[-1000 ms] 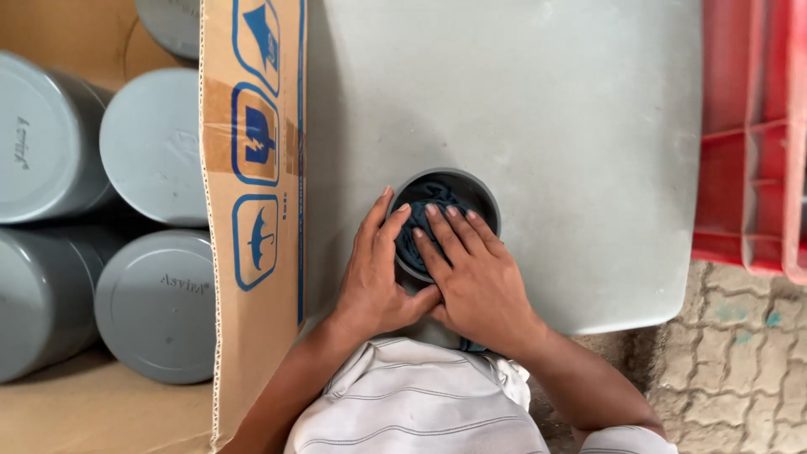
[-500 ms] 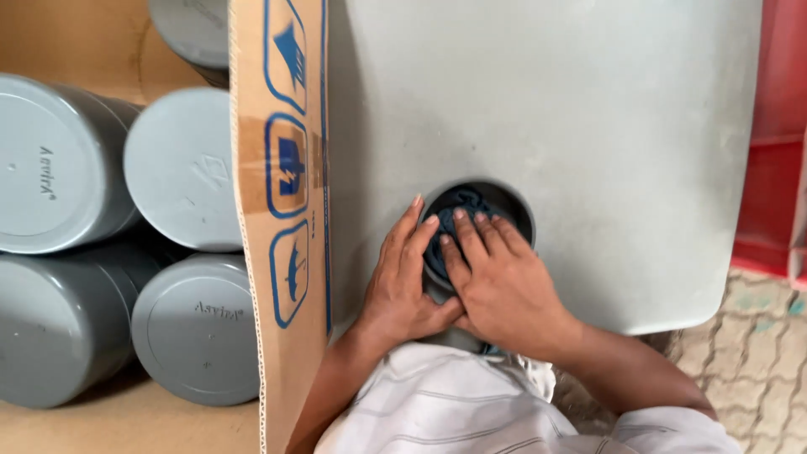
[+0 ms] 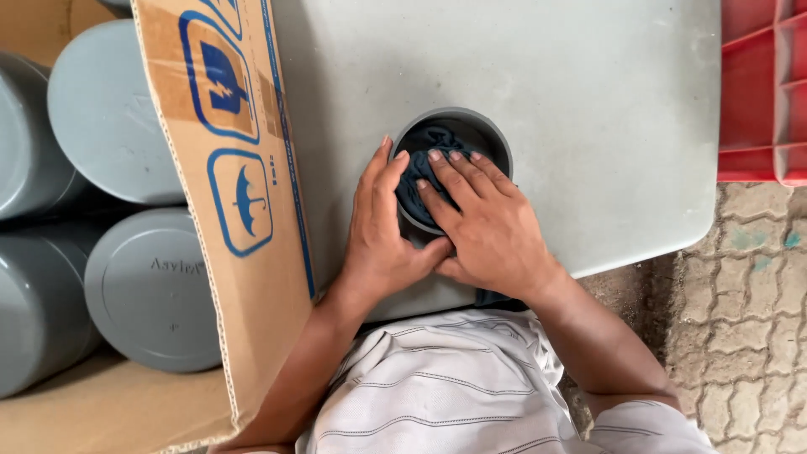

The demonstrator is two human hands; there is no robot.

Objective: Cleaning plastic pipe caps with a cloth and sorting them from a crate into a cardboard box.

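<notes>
Grey plastic is what we work on: a round grey cap point(image 3: 496, 139) sits open side up on the pale table point(image 3: 588, 101), near its front edge. Our left hand point(image 3: 382, 235) curves along the cap's left wall, fingers together and flat, seemingly to keep it from sliding. Our right hand point(image 3: 483, 223) lies over the near rim with fingers spread, the fingertips point(image 3: 435, 156) pressing a dark blue cloth point(image 3: 420, 164) down into the hollow, as one would to wipe the inside. A tail of the cloth hangs off the table edge below the wrist. To the left, a cardboard box point(image 3: 244, 193) holds more grey caps point(image 3: 147, 290); a red crate point(image 3: 761, 92) stands far right.
</notes>
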